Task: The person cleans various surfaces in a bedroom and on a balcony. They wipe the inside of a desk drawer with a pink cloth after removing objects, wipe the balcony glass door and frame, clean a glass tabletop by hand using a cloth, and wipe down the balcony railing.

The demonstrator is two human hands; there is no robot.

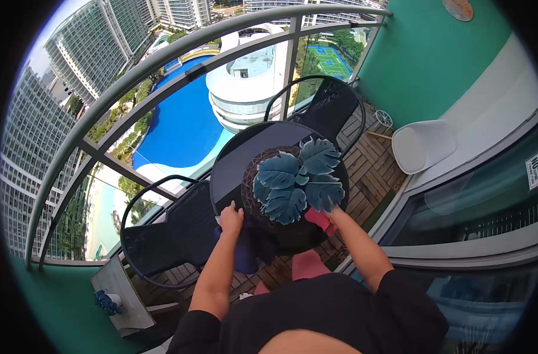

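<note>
A round black table (227, 150) stands before me on a balcony. On it, a woven brown mat (249, 177) lies under a plant with large blue-green leaves (280, 171). At the table's near left edge my left hand (230, 218) is closed, with dark blue cloth-like material (251, 243) hanging just below it. Beside the plant, at the near right, my right hand (335, 216) grips a red-pink cloth (321, 220); a leaf partly covers its fingers. The plant's base is hidden by its leaves.
Black chairs stand left (174, 242) and beyond the table (331, 100). A curved metal railing (139, 76) borders the balcony. At right are a white chair (422, 144) and a glass sliding door (458, 218). A grey stand (127, 295) holds a small blue plant (106, 302).
</note>
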